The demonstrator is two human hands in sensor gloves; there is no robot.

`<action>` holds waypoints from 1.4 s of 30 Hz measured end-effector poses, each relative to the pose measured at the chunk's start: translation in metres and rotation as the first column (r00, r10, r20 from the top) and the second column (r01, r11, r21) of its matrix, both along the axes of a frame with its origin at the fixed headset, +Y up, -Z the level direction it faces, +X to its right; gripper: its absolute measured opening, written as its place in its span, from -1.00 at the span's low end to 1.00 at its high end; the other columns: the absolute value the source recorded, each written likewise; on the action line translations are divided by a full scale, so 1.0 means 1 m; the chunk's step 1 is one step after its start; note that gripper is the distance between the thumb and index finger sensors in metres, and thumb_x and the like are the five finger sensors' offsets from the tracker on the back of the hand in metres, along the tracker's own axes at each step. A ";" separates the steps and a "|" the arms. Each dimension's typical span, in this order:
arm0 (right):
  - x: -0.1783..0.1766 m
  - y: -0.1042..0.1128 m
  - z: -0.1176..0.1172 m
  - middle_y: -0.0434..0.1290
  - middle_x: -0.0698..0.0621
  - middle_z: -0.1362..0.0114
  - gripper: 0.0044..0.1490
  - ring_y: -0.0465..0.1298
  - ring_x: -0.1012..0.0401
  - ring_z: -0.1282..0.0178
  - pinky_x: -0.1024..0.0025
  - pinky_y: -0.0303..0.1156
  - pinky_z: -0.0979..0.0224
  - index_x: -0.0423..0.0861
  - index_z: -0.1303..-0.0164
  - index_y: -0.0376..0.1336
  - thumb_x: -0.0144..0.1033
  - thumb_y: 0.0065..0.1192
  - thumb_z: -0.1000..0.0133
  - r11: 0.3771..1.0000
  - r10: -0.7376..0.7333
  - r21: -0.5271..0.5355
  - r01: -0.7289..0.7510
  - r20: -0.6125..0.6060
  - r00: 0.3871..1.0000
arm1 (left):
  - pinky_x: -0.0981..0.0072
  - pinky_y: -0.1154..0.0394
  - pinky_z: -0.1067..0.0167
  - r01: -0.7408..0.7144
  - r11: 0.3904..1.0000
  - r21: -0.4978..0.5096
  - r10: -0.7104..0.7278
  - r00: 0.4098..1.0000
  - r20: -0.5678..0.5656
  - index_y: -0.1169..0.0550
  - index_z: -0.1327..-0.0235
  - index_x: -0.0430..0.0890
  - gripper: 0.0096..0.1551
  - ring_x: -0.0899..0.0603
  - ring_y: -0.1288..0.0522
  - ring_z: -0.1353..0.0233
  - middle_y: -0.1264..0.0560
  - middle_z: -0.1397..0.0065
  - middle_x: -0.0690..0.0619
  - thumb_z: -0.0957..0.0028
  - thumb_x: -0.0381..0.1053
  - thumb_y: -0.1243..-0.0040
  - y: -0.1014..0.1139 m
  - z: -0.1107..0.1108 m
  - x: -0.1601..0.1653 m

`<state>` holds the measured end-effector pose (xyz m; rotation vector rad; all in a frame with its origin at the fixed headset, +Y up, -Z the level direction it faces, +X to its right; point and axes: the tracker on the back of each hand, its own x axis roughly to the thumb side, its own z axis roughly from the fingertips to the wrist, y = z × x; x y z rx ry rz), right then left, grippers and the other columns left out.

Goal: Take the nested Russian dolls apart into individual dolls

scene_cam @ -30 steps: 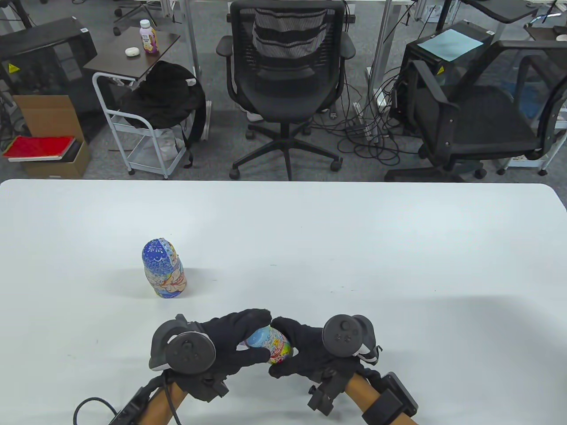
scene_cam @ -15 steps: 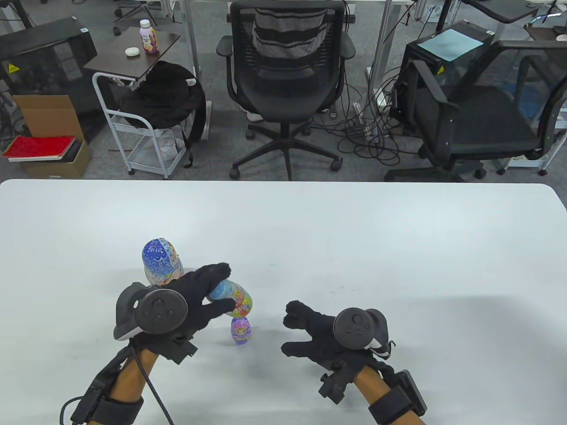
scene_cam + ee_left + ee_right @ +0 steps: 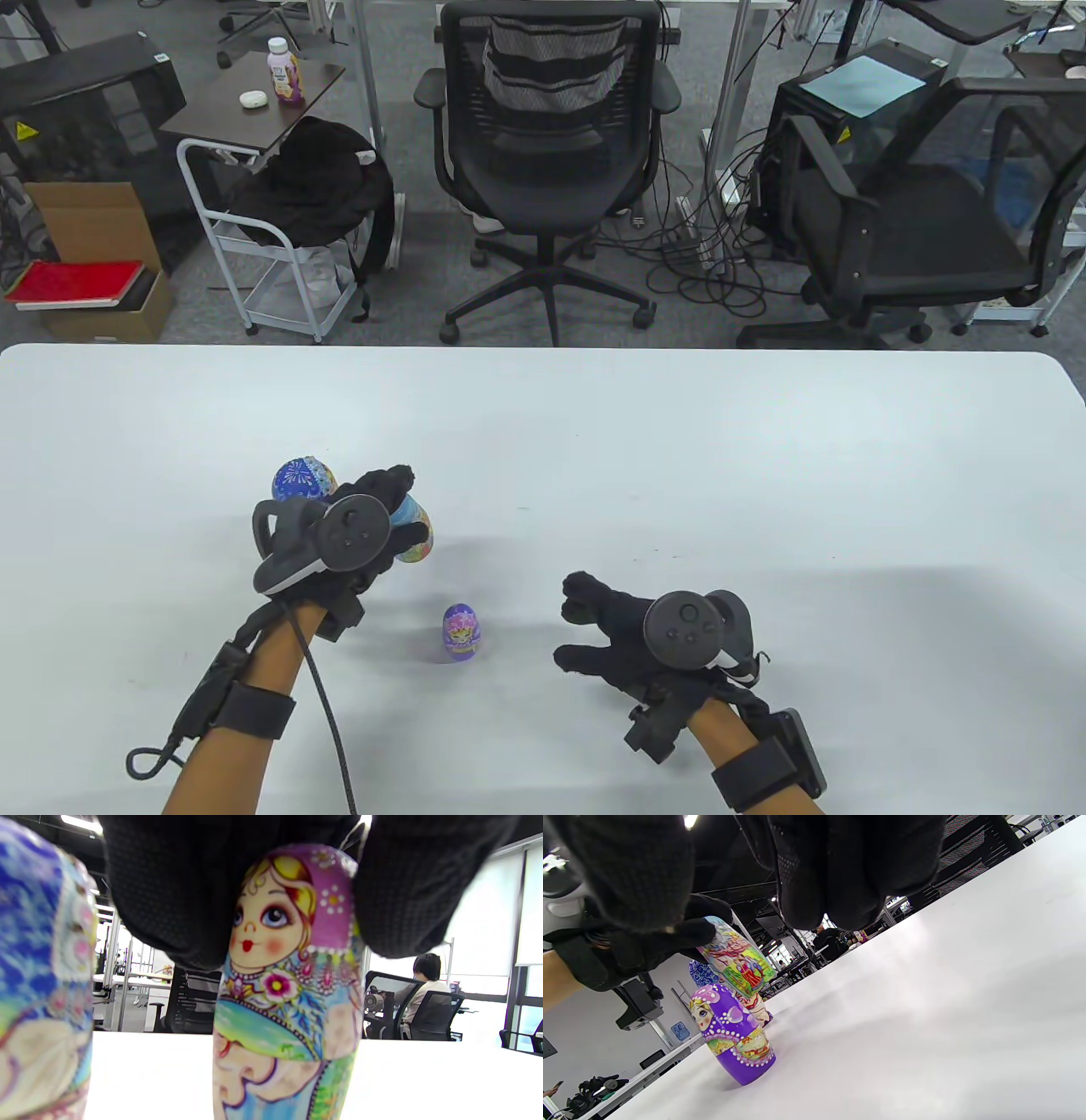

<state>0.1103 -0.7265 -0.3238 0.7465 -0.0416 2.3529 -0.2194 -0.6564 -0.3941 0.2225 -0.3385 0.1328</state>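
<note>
So your left hand (image 3: pixel 361 531) has its fingers (image 3: pixel 169 899) wrapped round the head of the middle doll (image 3: pixel 288 984), right beside the big blue doll (image 3: pixel 297 480). Your right hand (image 3: pixel 632 632) hovers with loose fingers holding nothing. Small purple doll (image 3: pixel 460 632) stands upright on the surface (image 3: pixel 764 467) between your hands.

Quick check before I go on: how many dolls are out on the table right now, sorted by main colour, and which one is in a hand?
Blue doll: 1, standing beside the left hand.
Light blue and pink doll: 1, held at its head by the left hand.
Purple doll: 1, standing alone, apart from the right hand, which holds nothing.
Total: 3 dolls.
</note>
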 end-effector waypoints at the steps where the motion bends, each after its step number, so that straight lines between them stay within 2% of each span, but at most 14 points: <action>1: 0.000 0.000 0.000 0.57 -0.21 -0.35 0.13 0.56 -0.11 -0.35 0.01 0.45 -0.42 -0.23 -0.54 0.11 0.14 0.46 0.08 1.000 0.008 0.005 -0.008 -0.001 1.000 | 0.16 -0.69 -0.11 -0.011 1.000 -0.007 0.011 1.000 -0.004 -0.46 -0.46 -0.12 -0.17 -0.26 -0.70 -0.18 -0.56 -0.40 -0.19 -0.01 0.29 -0.38 -0.004 -0.004 0.002; 7: 0.000 0.001 0.000 0.57 -0.20 -0.35 0.11 0.56 -0.10 -0.36 0.01 0.45 -0.43 -0.21 -0.54 0.12 0.14 0.46 0.08 0.999 0.024 0.022 -0.024 -0.004 1.000 | 0.15 -0.69 -0.11 -0.013 0.999 -0.051 0.012 1.000 -0.018 -0.46 -0.46 -0.12 -0.17 -0.27 -0.69 -0.18 -0.56 -0.41 -0.19 -0.02 0.29 -0.38 -0.023 -0.017 0.013; 18: -0.003 -0.003 -0.002 0.57 -0.20 -0.35 0.12 0.56 -0.10 -0.36 0.01 0.44 -0.43 -0.22 -0.55 0.12 0.13 0.46 0.08 0.999 0.044 0.025 -0.044 -0.015 0.999 | 0.15 -0.68 -0.12 0.045 0.995 -0.091 -0.048 0.998 -0.034 -0.45 -0.47 -0.12 -0.16 -0.26 -0.69 -0.19 -0.55 -0.41 -0.19 -0.03 0.29 -0.37 -0.041 -0.034 0.019; 25: -0.005 -0.005 -0.001 0.57 -0.20 -0.35 0.11 0.56 -0.10 -0.36 0.01 0.44 -0.43 -0.22 -0.54 0.12 0.13 0.46 0.08 0.998 0.056 0.021 -0.055 -0.023 0.998 | 0.10 -0.65 -0.17 0.068 0.992 -0.103 -0.072 0.997 -0.036 -0.38 -0.54 -0.12 -0.13 -0.29 -0.64 -0.26 -0.49 -0.47 -0.22 -0.06 0.29 -0.32 -0.044 -0.037 0.023; 27: -0.005 -0.004 -0.001 0.58 -0.20 -0.34 0.11 0.57 -0.10 -0.35 0.01 0.45 -0.43 -0.22 -0.55 0.12 0.13 0.46 0.08 0.998 0.058 0.023 -0.058 -0.024 0.998 | 0.05 -0.62 -0.21 0.081 0.992 -0.094 -0.084 0.996 -0.025 -0.30 -0.60 -0.13 -0.04 -0.33 -0.59 -0.33 -0.42 -0.53 -0.28 -0.04 0.31 -0.33 -0.042 -0.034 0.024; 30: -0.004 -0.001 0.000 0.58 -0.20 -0.34 0.11 0.57 -0.10 -0.35 0.02 0.45 -0.42 -0.22 -0.54 0.12 0.13 0.46 0.08 0.998 0.054 0.038 -0.054 -0.011 0.998 | 0.00 -0.57 -0.25 0.057 0.998 -0.039 -0.057 0.998 0.000 -0.25 -0.62 -0.15 0.00 -0.40 -0.51 -0.39 -0.33 -0.57 -0.33 -0.04 0.31 -0.33 -0.031 -0.024 0.025; 33: -0.002 0.000 0.000 0.58 -0.20 -0.34 0.11 0.57 -0.10 -0.35 0.01 0.45 -0.42 -0.22 -0.55 0.12 0.13 0.46 0.07 0.998 0.046 0.042 -0.046 -0.005 0.999 | 0.00 -0.58 -0.24 0.044 0.997 0.066 -0.047 0.998 0.046 -0.29 -0.60 -0.13 -0.04 -0.39 -0.52 -0.38 -0.38 -0.55 -0.26 -0.05 0.31 -0.33 -0.013 -0.001 0.026; 35: -0.003 0.000 0.000 0.58 -0.20 -0.34 0.11 0.57 -0.10 -0.35 0.02 0.45 -0.42 -0.22 -0.55 0.12 0.14 0.46 0.07 0.998 0.054 0.043 -0.054 -0.006 0.999 | 0.01 -0.58 -0.24 0.036 0.995 0.090 -0.043 0.996 0.082 -0.31 -0.59 -0.12 -0.05 -0.37 -0.53 -0.37 -0.43 -0.53 -0.22 -0.05 0.32 -0.32 -0.007 0.015 0.028; 38: -0.005 0.000 0.002 0.58 -0.20 -0.33 0.11 0.57 -0.10 -0.34 0.01 0.45 -0.42 -0.22 -0.54 0.12 0.14 0.46 0.07 0.997 0.066 0.051 -0.066 -0.010 0.998 | -0.01 -0.57 -0.26 0.005 0.999 0.054 -0.013 0.987 0.158 -0.35 -0.57 -0.08 -0.09 -0.36 -0.55 -0.37 -0.47 -0.51 -0.18 -0.05 0.36 -0.28 -0.011 0.040 0.032; 42: -0.007 0.001 0.004 0.58 -0.20 -0.33 0.10 0.57 -0.10 -0.34 0.02 0.45 -0.42 -0.23 -0.53 0.13 0.14 0.46 0.07 0.996 0.072 0.061 -0.070 -0.016 0.997 | 0.00 -0.59 -0.23 -0.011 0.999 -0.051 0.024 0.966 0.256 -0.43 -0.52 -0.08 -0.02 -0.35 -0.59 -0.32 -0.52 -0.46 -0.16 0.05 0.48 -0.26 -0.031 0.066 0.043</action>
